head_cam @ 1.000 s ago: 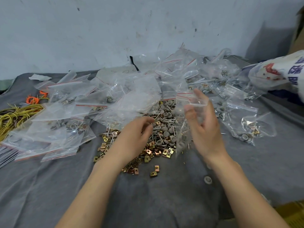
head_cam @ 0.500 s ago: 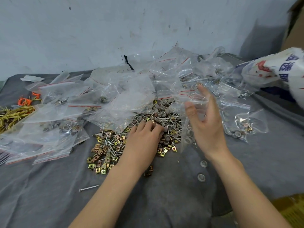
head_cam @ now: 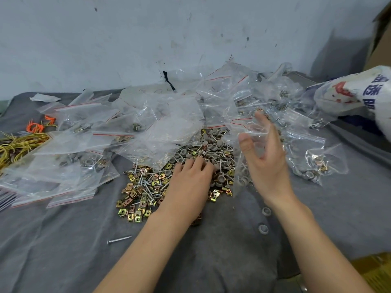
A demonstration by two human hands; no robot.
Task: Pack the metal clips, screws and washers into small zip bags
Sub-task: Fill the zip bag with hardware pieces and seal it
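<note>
A heap of brass clips [head_cam: 135, 199], screws [head_cam: 148, 183] and grey washers [head_cam: 208, 144] lies on the grey cloth [head_cam: 63, 240] in the middle. My left hand [head_cam: 188, 185] rests palm down on the heap, its fingers stretched into the washers. My right hand [head_cam: 264, 159] is raised just right of the heap and pinches the mouth of a small clear zip bag [head_cam: 243, 176]. That bag hangs down beside the heap with a few washers in its bottom.
Filled zip bags lie in piles at the left [head_cam: 63, 166], behind the heap, and at the right [head_cam: 313, 161]. Two loose washers [head_cam: 263, 228] and one screw [head_cam: 118, 240] lie nearer me. Yellow wires [head_cam: 19, 144] lie far left, a printed white sack [head_cam: 355, 94] far right.
My left hand has dropped from in front of the bag onto the heap and reached further into the washers. The right hand still holds the bag up, barely moved.
</note>
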